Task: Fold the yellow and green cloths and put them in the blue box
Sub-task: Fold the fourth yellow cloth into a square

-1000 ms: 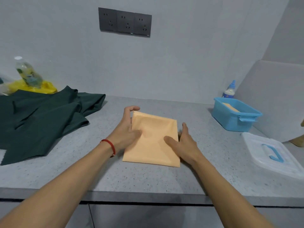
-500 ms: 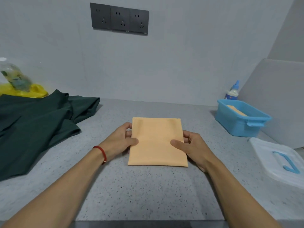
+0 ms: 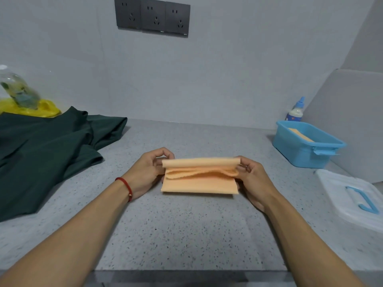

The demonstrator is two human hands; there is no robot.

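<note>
Two hands: both are held at the middle of the scene, one at each end of a folded cloth.
Worktop (image 3: 186,235): grey speckled stone; its front edge is seen nearest the camera, and everything listed below is carried on it.
Left hand (image 3: 148,172): fingers and thumb are curled round the left end of the yellow cloth's raised far edge, which is pinched; a red cord bracelet (image 3: 125,186) is worn at the wrist.
Right hand (image 3: 251,177): fingers are curled round the right end of the same raised edge, which is pinched in like manner.
Yellow cloth (image 3: 199,183): pale orange-yellow and folded; the near part is laid flat on the worktop between the hands, while the far edge is lifted and turned over toward the near side.
Lid (image 3: 342,195): translucent white with a blue handle; laid flat at the right, nearer than the box.
Green cloth (image 3: 47,154): dark green, unfolded and rumpled; spread at the left, well apart from the hands.
Blue box (image 3: 306,150): open, set at the far right; a folded piece of the same pale orange-yellow is seen inside.
Glue bottle (image 3: 295,111): white with a blue cap, stood just behind the box.
Yellow bag (image 3: 41,109): lying at the far left with a clear plastic bottle (image 3: 18,90) leaning on it.
Wall sockets (image 3: 153,16): three dark plates are mounted in a row on the wall.
</note>
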